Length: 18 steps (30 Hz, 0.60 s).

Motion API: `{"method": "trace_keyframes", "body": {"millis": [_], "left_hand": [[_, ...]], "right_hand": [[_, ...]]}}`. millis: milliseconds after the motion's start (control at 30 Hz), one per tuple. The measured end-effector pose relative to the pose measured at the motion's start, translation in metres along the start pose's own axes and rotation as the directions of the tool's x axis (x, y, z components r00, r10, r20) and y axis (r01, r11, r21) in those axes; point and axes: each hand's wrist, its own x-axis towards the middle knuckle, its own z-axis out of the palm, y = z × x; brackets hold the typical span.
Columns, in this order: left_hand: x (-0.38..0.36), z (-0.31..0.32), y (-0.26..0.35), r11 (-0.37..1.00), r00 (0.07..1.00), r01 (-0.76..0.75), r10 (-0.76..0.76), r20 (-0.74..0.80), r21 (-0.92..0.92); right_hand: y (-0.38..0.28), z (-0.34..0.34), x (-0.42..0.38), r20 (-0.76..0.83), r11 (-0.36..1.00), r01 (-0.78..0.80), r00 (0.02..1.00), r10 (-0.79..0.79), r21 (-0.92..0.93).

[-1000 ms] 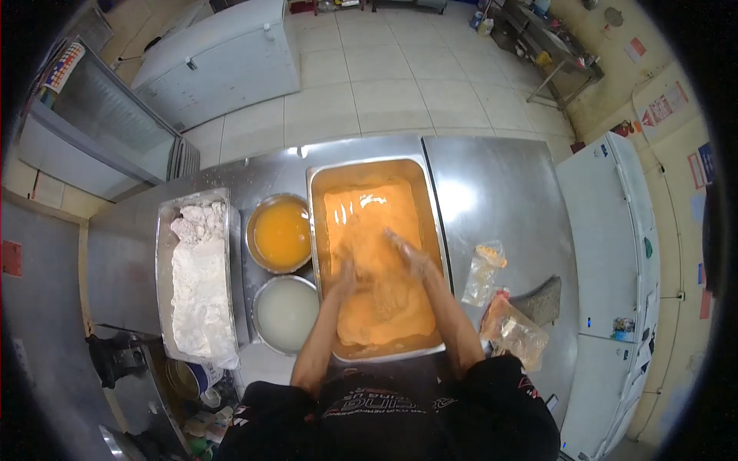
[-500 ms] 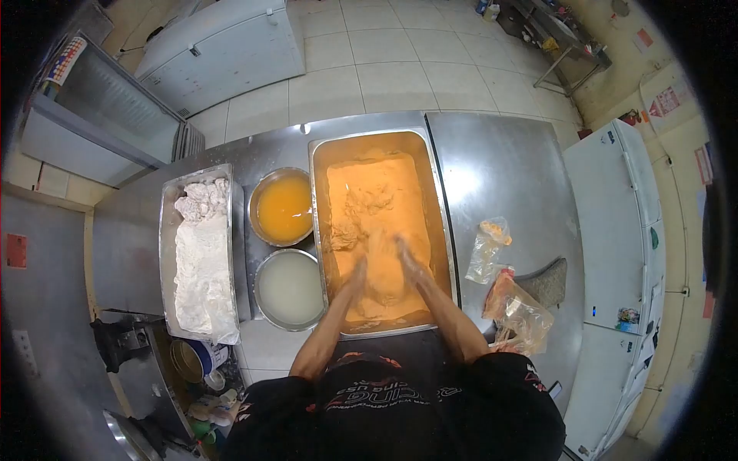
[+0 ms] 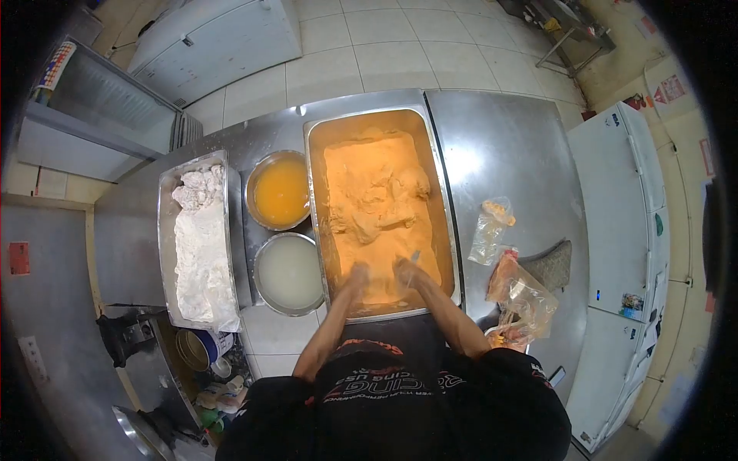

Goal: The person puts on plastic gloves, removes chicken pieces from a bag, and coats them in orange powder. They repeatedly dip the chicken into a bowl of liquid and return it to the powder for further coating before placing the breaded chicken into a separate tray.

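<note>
A deep metal tray (image 3: 453,253) in front of me holds loose orange powder (image 3: 350,165). Several lumpy orange-coated pieces (image 3: 384,211) lie across its middle; the coating hides what they are. Near the tray's front end, my left hand (image 3: 357,278) is down in the powder, smeared by motion, with its fingers hard to make out. My right hand (image 3: 409,273) is opposite it, a short distance to the right, also blurred and dusted with powder. Both are on the near side of the coated pieces, and whether either holds anything is hidden.
Left of the tray stand a bowl of orange liquid (image 3: 281,194) and a bowl of cloudy liquid (image 3: 287,273). Farther left is a long tray (image 3: 164,253) with white flour and coated pieces. Plastic bags (image 3: 523,300) and a grey cloth (image 3: 547,265) lie at the right.
Both hands have drawn slightly towards the tray's near end. More coated pieces now show in the middle of the powder. The whole view has shifted a little.
</note>
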Motion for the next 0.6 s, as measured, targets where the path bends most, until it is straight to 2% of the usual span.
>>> {"method": "trace_keyframes", "body": {"millis": [33, 67, 100, 167, 233, 267, 300, 333, 433, 500, 533, 567, 600], "left_hand": [[-0.006, -0.012, 0.02, 0.959, 0.998, 0.053, -0.045, 0.033, -0.279], [-0.014, -0.021, 0.031, 0.819, 0.997, 0.067, -0.028, 0.076, -0.569], [-0.023, -0.024, 0.033, 0.722, 0.995, 0.074, -0.004, 0.102, -0.688], [-0.033, -0.029, 0.037, 0.709, 0.993, 0.102, -0.032, 0.113, -0.698], [-0.004, -0.025, -0.002, 0.947, 0.976, 0.172, -0.127, 0.175, -0.272], [0.01, -0.023, -0.015, 0.982, 0.966, 0.186, -0.179, 0.188, -0.023], [0.02, -0.021, -0.02, 0.956, 0.955, 0.189, -0.232, 0.183, 0.225], [0.028, -0.021, -0.017, 0.957, 0.957, 0.186, -0.228, 0.181, 0.224], [0.056, -0.008, 0.002, 0.995, 0.996, 0.085, -0.086, 0.027, 0.05], [0.074, -0.004, 0.017, 0.999, 0.997, 0.008, -0.012, -0.077, -0.052], [0.065, -0.022, 0.059, 0.964, 0.999, -0.01, 0.018, -0.027, 0.267], [0.059, -0.033, 0.077, 0.853, 0.987, -0.059, 0.126, -0.095, 0.519], [0.054, -0.043, 0.093, 0.676, 0.959, -0.04, 0.233, -0.162, 0.735]], "right_hand": [[-0.004, -0.011, 0.008, 0.007, 0.998, 0.029, 1.0, -0.029, 0.055], [-0.011, -0.028, 0.011, 0.026, 0.991, 0.048, 0.998, -0.052, 0.125], [-0.02, -0.046, 0.011, 0.046, 0.98, 0.059, 0.997, -0.069, 0.189], [-0.03, -0.074, 0.001, 0.113, 0.968, 0.057, 0.99, -0.087, 0.245], [-0.023, -0.078, -0.016, 0.179, 0.985, 0.033, 0.982, -0.063, 0.168], [-0.014, -0.067, -0.021, 0.178, 0.994, 0.022, 0.983, -0.041, 0.105], [-0.005, -0.049, -0.023, 0.156, 0.998, 0.018, 0.987, -0.026, 0.056], [-0.001, -0.029, -0.021, 0.109, 0.998, 0.019, 0.994, -0.025, 0.054], [-0.018, 0.002, 0.01, -0.074, 0.985, 0.064, 0.996, -0.053, 0.158], [-0.043, -0.025, 0.013, -0.193, 0.979, 0.1, 0.979, -0.065, 0.176], [-0.058, -0.046, 0.008, -0.254, 0.981, 0.109, 0.965, -0.065, 0.16], [-0.073, -0.072, 0.009, -0.371, 0.984, 0.13, 0.925, -0.077, 0.122], [-0.086, -0.097, 0.009, -0.414, 0.974, 0.151, 0.908, -0.068, 0.171]]}}
